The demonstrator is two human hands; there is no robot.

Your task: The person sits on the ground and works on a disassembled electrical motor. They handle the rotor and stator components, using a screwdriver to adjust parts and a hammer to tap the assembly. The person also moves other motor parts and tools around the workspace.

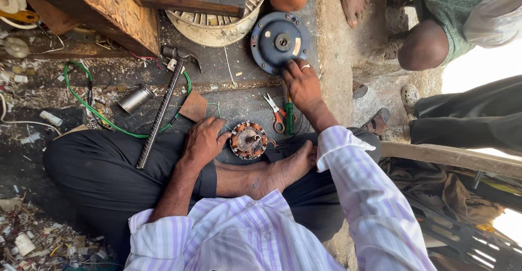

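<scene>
One label seen: a small pale, curved sticker (pixel 296 46) on the round blue-grey motor cover (pixel 270 56).
</scene>
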